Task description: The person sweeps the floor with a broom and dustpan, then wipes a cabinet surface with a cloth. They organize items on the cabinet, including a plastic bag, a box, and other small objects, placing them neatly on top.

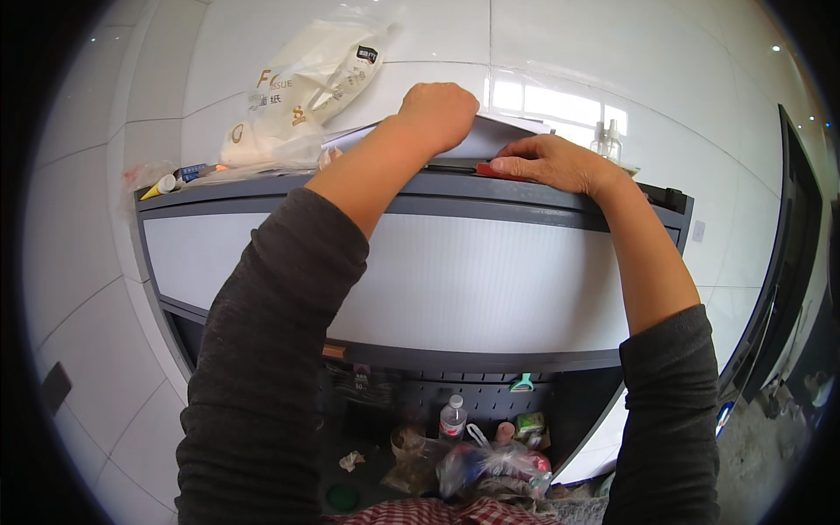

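Observation:
Both my hands are at the top of a grey cabinet (499,190) with white front panels. My left hand (440,117) is curled into a fist above the back of the cabinet top, against a pale sheet or panel (499,134); whether it grips this sheet is hidden. My right hand (558,161) rests at the front edge, its thumb and fingers on a flat red object (489,171). A dark, thin object (449,168) lies just left of the red one.
A plastic tissue bag (295,98) leans on the tiled wall at the back left. A yellow-and-white tube (159,187) lies at the left end, spray bottles (611,141) stand at the right. Below are a plastic bottle (453,418), a green peeler (522,383) and plastic bags (495,466).

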`<state>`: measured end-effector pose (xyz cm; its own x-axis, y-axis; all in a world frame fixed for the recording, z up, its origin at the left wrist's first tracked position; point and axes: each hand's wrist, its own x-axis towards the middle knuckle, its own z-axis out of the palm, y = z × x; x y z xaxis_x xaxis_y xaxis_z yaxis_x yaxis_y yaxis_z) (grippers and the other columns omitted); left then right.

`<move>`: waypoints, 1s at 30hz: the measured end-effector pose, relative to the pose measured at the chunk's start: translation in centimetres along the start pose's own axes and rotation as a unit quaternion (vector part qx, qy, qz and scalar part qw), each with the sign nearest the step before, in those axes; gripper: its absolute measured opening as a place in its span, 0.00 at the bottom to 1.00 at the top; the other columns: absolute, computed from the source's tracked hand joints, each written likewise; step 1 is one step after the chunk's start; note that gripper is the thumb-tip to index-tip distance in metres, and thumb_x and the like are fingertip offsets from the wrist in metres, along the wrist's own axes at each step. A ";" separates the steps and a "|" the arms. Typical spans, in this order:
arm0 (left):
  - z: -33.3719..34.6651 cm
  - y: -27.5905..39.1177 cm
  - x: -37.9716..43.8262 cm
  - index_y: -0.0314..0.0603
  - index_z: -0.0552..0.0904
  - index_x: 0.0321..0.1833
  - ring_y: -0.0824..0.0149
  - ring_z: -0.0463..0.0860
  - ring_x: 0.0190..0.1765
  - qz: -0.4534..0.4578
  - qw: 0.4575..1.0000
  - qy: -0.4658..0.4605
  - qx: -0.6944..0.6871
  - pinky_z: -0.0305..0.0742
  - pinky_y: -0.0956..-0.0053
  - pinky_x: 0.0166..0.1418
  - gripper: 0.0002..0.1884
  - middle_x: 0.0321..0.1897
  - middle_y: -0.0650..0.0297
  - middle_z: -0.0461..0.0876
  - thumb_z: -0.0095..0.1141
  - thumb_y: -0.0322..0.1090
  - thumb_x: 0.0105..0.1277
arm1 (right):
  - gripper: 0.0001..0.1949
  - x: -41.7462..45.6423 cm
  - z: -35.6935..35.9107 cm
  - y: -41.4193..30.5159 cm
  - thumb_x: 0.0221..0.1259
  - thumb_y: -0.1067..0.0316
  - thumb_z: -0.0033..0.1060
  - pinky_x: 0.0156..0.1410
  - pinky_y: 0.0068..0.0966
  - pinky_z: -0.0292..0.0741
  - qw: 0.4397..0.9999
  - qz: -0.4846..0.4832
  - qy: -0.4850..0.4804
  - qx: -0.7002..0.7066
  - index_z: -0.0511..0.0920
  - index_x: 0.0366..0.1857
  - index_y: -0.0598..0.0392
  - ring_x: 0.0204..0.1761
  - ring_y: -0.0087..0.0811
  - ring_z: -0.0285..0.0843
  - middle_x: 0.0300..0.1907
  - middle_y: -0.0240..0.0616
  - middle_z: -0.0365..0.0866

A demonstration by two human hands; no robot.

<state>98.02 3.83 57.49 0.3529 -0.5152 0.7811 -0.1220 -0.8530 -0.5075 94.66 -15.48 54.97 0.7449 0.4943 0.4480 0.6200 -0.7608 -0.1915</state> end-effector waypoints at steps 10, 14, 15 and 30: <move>-3.9 -1.9 1.4 0.50 0.79 0.38 0.51 0.82 0.30 -0.123 0.951 0.284 -0.018 0.75 0.56 0.30 0.07 0.23 0.56 0.81 0.53 0.38 0.58 | 0.30 1.0 -0.7 0.4 0.52 0.46 0.63 0.61 0.32 0.68 0.987 0.088 0.001 -0.138 0.73 0.57 0.50 0.57 0.42 0.72 0.54 0.47 0.76; -6.0 -3.0 0.1 0.50 0.78 0.35 0.51 0.81 0.28 -0.133 0.925 0.356 0.001 0.74 0.57 0.29 0.05 0.22 0.57 0.81 0.55 0.39 0.59 | 0.24 1.8 -0.4 0.4 0.54 0.63 0.61 0.59 0.34 0.69 0.971 0.054 0.004 -0.233 0.72 0.57 0.54 0.56 0.41 0.72 0.51 0.49 0.76; -6.8 -3.0 -0.4 0.46 0.78 0.35 0.50 0.81 0.29 -0.135 0.926 0.353 -0.010 0.75 0.57 0.31 0.06 0.22 0.55 0.81 0.55 0.37 0.58 | 0.24 2.0 -0.2 1.0 0.53 0.66 0.61 0.58 0.33 0.70 0.973 0.039 0.034 -0.226 0.72 0.56 0.55 0.54 0.41 0.74 0.49 0.49 0.77; -7.6 -1.1 -5.9 0.48 0.76 0.31 0.54 0.78 0.24 0.022 0.957 0.288 -0.013 0.71 0.65 0.26 0.04 0.17 0.58 0.77 0.56 0.36 0.60 | 0.15 4.0 -2.0 5.5 0.61 0.63 0.54 0.37 0.32 0.84 0.916 -0.036 0.289 0.277 0.74 0.48 0.61 0.42 0.35 0.82 0.44 0.43 0.78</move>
<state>89.00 7.14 56.21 -0.2225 -0.5045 0.8343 -0.1513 -0.8275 -0.5407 100.53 -18.51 57.44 0.5412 0.1084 0.8339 0.8117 -0.3264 -0.4843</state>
